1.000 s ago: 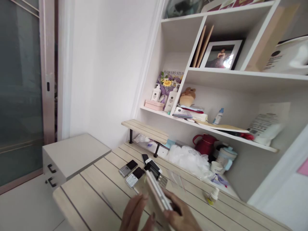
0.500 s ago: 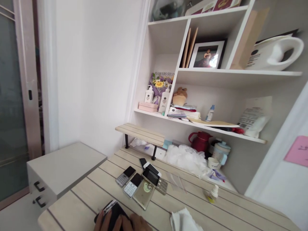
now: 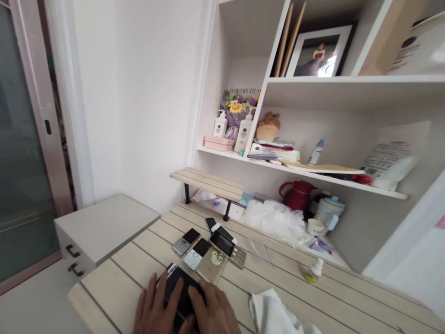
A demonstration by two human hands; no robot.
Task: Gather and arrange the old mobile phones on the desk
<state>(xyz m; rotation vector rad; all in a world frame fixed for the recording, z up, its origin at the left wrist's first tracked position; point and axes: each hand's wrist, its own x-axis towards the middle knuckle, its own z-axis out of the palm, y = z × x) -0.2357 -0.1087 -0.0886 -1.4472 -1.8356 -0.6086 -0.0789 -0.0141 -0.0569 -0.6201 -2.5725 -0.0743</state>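
Observation:
Both hands are at the bottom of the head view, around a dark flat object (image 3: 181, 290) on the slatted table. My left hand (image 3: 155, 306) lies along its left side, fingers on its surface. My right hand (image 3: 213, 306) rests on its right edge with the fingers bent. Just beyond lie several phones: a grey keypad phone (image 3: 186, 241), a white keypad phone (image 3: 196, 254), a gold phone (image 3: 212, 266) and a keypad phone (image 3: 227, 249) overlapping a white one. To the right is a white cloth (image 3: 274, 313).
A small spray bottle (image 3: 314, 271) and a clear plastic bag (image 3: 259, 251) stand or lie on the table (image 3: 139, 264). Behind are a small riser (image 3: 208, 184), white plastic bags (image 3: 274, 220), a red jug (image 3: 297, 195) and shelves. A grey cabinet (image 3: 107, 222) is at the left.
The view has shifted, so more of both hands and the dark object shows. The phones and cloth keep their places on the table.

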